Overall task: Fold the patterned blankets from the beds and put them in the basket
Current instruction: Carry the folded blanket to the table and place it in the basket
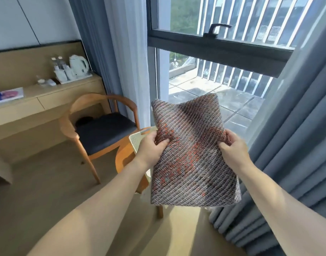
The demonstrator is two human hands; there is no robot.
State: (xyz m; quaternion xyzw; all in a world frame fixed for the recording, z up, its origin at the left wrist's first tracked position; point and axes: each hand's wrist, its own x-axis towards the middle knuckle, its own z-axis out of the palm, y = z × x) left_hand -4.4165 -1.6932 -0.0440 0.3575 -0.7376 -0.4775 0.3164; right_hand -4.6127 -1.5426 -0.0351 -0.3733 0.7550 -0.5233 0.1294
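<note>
A folded patterned blanket [191,154], woven in grey, brown and orange, hangs in the air in front of me. My left hand [152,147] grips its left edge and my right hand [232,149] grips its right edge, thumbs on the near face. Behind and below it stands a cream plastic basket [137,140] on a small round wooden table [124,159]; the blanket hides most of the basket. No bed is in view.
A wooden chair [101,128] with a dark seat stands left of the table. A long wooden desk [47,100] carries a white kettle [79,66], bottles and cups. Grey curtains [295,145] hang at right beside a large window [223,52].
</note>
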